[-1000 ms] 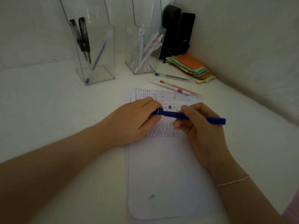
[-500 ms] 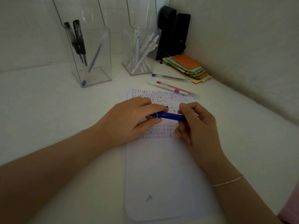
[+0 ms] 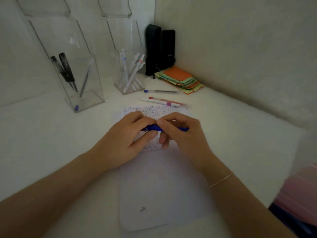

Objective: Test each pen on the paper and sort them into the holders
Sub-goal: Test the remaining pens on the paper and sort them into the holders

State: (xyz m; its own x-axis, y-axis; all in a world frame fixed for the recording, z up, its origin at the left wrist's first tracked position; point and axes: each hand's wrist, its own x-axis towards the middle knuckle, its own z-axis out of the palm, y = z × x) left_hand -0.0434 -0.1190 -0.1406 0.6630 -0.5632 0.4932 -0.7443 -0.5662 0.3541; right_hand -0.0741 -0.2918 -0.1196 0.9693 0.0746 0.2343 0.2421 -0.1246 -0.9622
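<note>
Both hands pinching blue pen (image 3: pixel 155 128), left hand (image 3: pixel 127 139), right hand (image 3: pixel 182 134)

Both forearms are bare, with no sleeves. A thin, pale bracelet (image 3: pixel 221 179) circles the right wrist. Pink clothing (image 3: pixel 301 189) over something dark blue shows at the lower right edge.

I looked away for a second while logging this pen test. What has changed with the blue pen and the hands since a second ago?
The right hand has slid along the blue pen toward the left hand, so the two grips now nearly touch and less of the barrel sticks out on the right. Both hands still hold the pen over the paper. The pens lying on the table and those in the two holders stayed put.
</note>
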